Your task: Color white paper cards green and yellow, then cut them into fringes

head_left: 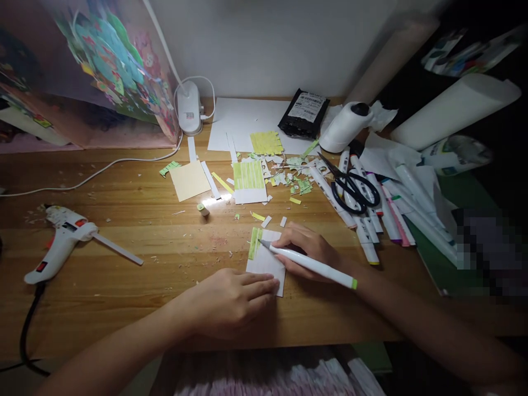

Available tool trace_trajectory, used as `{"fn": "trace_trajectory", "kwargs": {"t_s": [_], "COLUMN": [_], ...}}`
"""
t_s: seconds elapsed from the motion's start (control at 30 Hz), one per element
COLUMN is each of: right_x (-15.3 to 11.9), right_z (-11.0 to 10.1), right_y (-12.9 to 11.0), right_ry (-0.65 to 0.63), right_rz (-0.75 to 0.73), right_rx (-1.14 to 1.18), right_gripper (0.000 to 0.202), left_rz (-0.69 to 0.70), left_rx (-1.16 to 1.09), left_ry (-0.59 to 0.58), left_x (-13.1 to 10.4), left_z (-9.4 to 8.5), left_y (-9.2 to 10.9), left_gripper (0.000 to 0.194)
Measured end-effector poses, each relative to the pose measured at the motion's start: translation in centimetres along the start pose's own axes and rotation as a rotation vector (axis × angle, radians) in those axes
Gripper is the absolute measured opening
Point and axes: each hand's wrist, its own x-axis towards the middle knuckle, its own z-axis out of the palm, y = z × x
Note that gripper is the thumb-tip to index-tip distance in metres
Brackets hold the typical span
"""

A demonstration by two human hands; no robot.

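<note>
A white marker [315, 266] with a green end is gripped in my right hand [309, 250], its tip touching a small white paper [268, 264]. Green strokes cover the paper's upper left corner. My left hand [243, 300] lies flat over the paper's lower part, fingers stretched out, holding no object. Above stands the marker's green cap [203, 209] on the wooden table. A second white paper [249, 195] with green stripes lies farther back, touching scattered green and white scraps [297, 179].
A glue gun [61, 242] lies at the left. Black scissors [352, 190] rest on a pile of markers [367, 236] at the right. Behind are a power strip [190, 110], a black packet [303, 113] and a white roll [344, 129]. A yellow sheet [190, 180] lies left of the striped paper.
</note>
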Motion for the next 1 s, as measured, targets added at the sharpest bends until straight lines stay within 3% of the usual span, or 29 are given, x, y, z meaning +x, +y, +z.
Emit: {"fn": "trace_trajectory", "kwargs": {"t_s": [1.0], "right_x": [-0.39], "right_z": [0.23], "right_y": [0.19], "right_ry": [-0.045], "right_rz": [-0.102], "right_rx": [-0.053], "right_gripper": [0.007], "left_rz": [0.006], "left_rx": [-0.020], "left_ry": [0.028], "left_x": [0.12], "left_z": [-0.17], "left_y": [-0.01], "left_gripper": [0.030]}}
